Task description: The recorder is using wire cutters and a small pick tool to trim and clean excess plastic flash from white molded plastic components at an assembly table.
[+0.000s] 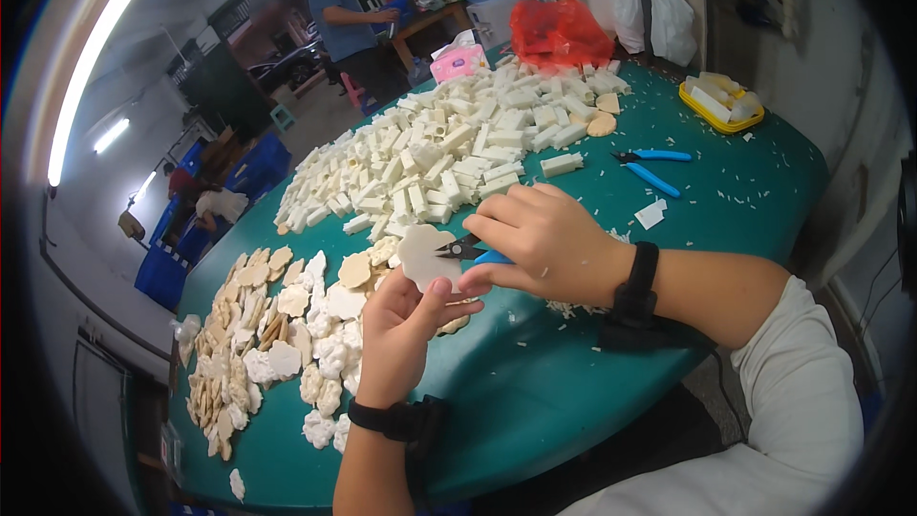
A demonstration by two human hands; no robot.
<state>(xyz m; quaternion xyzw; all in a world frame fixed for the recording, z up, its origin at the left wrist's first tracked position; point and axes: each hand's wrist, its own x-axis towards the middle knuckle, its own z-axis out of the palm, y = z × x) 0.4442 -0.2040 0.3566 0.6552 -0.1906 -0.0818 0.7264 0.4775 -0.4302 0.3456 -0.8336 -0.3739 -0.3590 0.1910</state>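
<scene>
Scalloped white disc (pixel 418 256) sits at the frame's centre, just below white blocks (pixel 430 143) heaped across the upper middle; flat pieces (pixel 253 334) crowd the lower left, loose nippers (pixel 662 156) lie upper right. Left hand (pixel 399 330) pinches the disc's lower edge, thumb against fingers — right hand (pixel 535 234) curls around blue-handled nippers (pixel 465 248), hiding much of them, jaws overlapping the disc.

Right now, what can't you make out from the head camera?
Back of the white piece in the left hand: head view, faces away.
Part of the held pliers' grips: head view, covered by the right hand.
Bottom of the block heap: head view, upper blocks hide it.
Inside of the red bag: head view, crumpled plastic hides it.
</scene>
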